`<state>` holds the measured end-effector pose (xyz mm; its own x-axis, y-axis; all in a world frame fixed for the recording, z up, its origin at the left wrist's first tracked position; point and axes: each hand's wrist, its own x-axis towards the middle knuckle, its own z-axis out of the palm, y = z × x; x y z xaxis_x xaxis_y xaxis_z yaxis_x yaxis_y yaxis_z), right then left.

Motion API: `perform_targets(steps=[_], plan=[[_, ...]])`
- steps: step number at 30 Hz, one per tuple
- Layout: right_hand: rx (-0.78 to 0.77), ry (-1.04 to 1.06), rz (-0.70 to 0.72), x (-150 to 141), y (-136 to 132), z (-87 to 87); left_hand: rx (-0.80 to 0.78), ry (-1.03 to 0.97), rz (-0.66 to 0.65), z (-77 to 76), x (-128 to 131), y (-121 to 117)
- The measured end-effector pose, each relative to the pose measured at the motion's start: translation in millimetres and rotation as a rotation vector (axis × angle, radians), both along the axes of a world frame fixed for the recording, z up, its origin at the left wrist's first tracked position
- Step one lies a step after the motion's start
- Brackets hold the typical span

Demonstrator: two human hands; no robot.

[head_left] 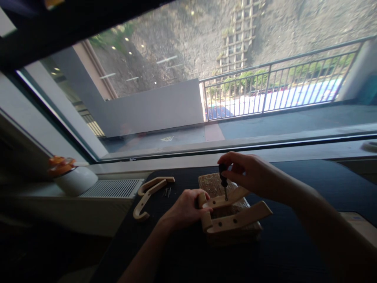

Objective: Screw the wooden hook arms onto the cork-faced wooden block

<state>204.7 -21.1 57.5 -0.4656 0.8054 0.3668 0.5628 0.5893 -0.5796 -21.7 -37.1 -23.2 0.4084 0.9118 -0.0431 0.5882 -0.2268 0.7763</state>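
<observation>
My right hand (240,169) is closed on the black handle of a screwdriver (224,179), held nearly upright. The screwdriver's tip meets a hole in the farther wooden hook (219,201). My left hand (191,206) grips the curled end of that hook. A second wooden hook (241,221) with two dark holes lies nearer to me, side by side with the first. Both rest on a rough brown block (213,184) that looks wrapped in clear film. How deep any screw sits under the tip is too small to see.
Two more wooden hooks (143,199) lie at the left of the dark table (182,251), with several screws (167,192) close by. A white pot with an orange top (75,181) stands on the left sill beside a vent grille (113,188). A large window (165,118) rises behind the table.
</observation>
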Motion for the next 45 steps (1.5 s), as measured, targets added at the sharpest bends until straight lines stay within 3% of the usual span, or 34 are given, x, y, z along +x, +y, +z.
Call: perform_targets(steps=[6, 12, 15, 18, 21, 25, 31, 45], plan=[[0.024, -0.028, -0.075, -1, 1, -1.8, -0.013, 0.017, 0.013, 5.0, 1, -2], [0.017, -0.003, -0.022, -4, -2, 0.0, -0.009, 0.068, 0.012, 37.7, -5, -5], [0.023, 0.001, 0.009, -4, -2, 1.0, 0.104, 0.161, 0.017, 55.6, 2, -3], [0.051, -0.006, 0.001, -3, -2, 1.9, 0.258, 0.375, -0.029, 63.8, 21, -1], [0.072, -0.018, -0.001, -3, -3, 3.0, 0.283, 0.478, -0.073, 60.8, 41, 1], [0.053, -0.016, -0.006, -2, -4, 3.3, 0.288, 0.454, -0.081, 50.5, 56, 3], [0.045, -0.012, 0.001, -1, -2, 3.2, 0.199, 0.468, -0.054, 52.0, 60, 5], [0.048, -0.031, -0.005, -3, -1, 0.6, 0.256, 0.502, -0.080, 50.8, 58, 5]])
